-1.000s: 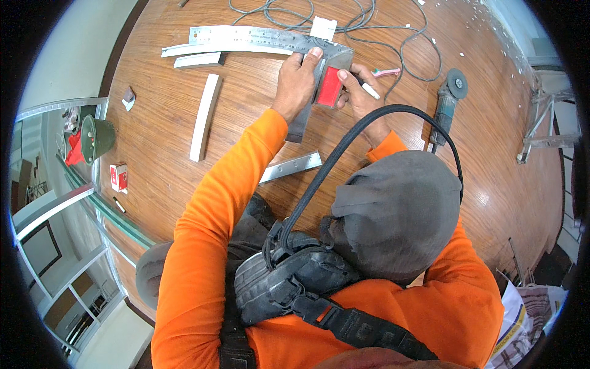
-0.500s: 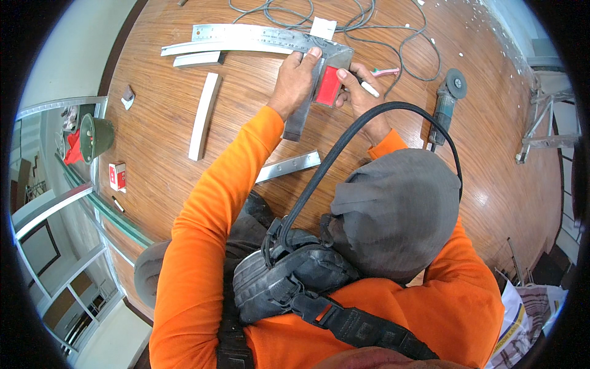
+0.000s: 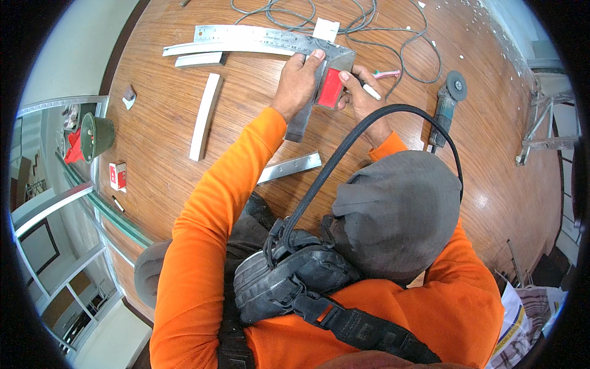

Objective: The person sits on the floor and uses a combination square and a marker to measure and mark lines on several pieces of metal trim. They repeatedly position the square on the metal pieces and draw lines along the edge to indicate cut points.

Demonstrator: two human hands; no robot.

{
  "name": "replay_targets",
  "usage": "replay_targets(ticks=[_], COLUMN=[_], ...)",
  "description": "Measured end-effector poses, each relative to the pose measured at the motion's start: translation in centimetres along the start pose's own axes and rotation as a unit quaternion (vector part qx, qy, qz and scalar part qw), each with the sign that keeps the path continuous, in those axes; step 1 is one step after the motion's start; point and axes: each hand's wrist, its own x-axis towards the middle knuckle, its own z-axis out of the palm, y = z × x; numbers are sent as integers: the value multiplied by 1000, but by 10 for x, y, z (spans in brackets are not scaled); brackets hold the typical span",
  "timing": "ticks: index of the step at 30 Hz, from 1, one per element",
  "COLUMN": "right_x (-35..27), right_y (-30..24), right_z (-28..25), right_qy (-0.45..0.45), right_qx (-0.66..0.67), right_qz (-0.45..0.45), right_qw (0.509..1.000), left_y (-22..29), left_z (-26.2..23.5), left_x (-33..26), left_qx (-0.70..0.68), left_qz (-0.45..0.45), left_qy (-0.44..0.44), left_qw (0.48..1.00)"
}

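Note:
My left hand (image 3: 296, 86) is closed on a metal square (image 3: 258, 38), its thumb on top near the corner. The square's marked blade runs left along a long pale metal strip (image 3: 228, 48), and its dark arm (image 3: 299, 126) points back toward me. Beside that arm is a flat red rectangular piece (image 3: 330, 88), with my right thumb at its right edge. My right hand (image 3: 361, 98) has its fingers curled round a white marker (image 3: 371, 91), which points down to the right. Some of the right fingers are hidden behind the red piece.
Short metal profiles (image 3: 206, 117) lie on the wooden floor, one (image 3: 290, 168) nearer my knee. An angle grinder (image 3: 447, 104) rests at right, and a grey cable (image 3: 402, 49) loops at the far side. A green bucket (image 3: 98, 138) and a red-and-white box (image 3: 118, 176) stand left.

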Motion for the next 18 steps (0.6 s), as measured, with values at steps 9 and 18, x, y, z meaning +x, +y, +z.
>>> replay_targets(ticks=[9, 18], right_x=[6, 3], right_y=[5, -6], right_z=[-2, -1], right_qy=[1, 5], right_qx=[9, -8], right_qz=[-16, 2], right_qw=[1000, 1000], left_y=[1, 5], left_z=[-5, 1], left_x=[2, 2], left_qx=[2, 7], left_qz=[22, 40], left_qy=[-13, 13], left_qw=[1000, 999])
